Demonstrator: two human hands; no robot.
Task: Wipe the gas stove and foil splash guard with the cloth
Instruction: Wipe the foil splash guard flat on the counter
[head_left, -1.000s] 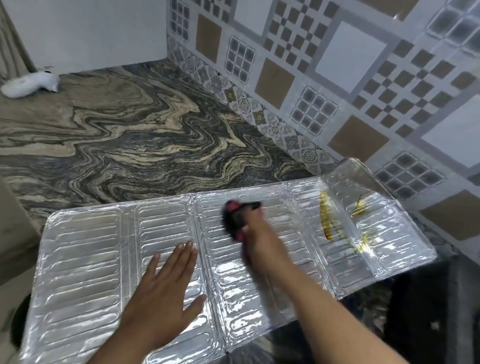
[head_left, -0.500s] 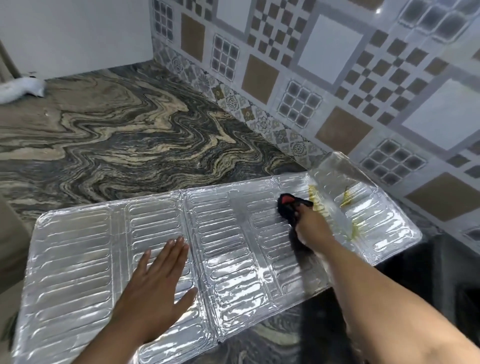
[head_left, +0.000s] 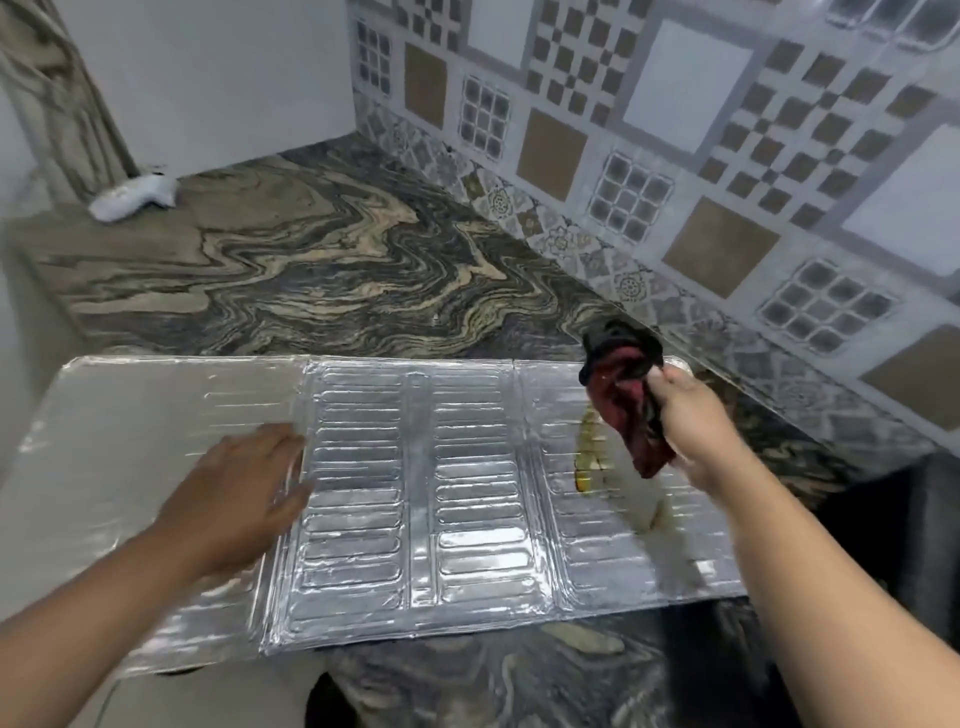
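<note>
At roughly two o'clock in my view, my right hand (head_left: 685, 415) is clenched around the cloth (head_left: 631, 402), a dark red and black rag bunched in the fingers, hanging above the far right part of the foil splash guard (head_left: 467, 493); I cannot tell for sure whether its lower tip touches the foil, but most of it looks lifted clear. Just beside it, toward seven o'clock from that hand, yellowish greasy marks (head_left: 589, 457) show on the right panel, so I judge that panel is not clean yet. My left hand (head_left: 244, 499) lies at about nine o'clock, fingers straight and spread, pressing flat on the left panel to keep the guard from sliding. Moving outward, the guard lies flat and unfolded on the marbled bench (head_left: 311, 270), its middle panels looking bright and free of stains as far as the blur allows; the left panel is washed out by glare and I can't judge it. Beyond, the patterned tile wall (head_left: 675, 156) runs from twelve to three o'clock, and a white object (head_left: 132, 197) rests at the far corner near ten o'clock. A dark shape at four o'clock may be the gas stove, but I can't make it out, so in my estimate the stove is untouched and the job is perhaps partway through.
</note>
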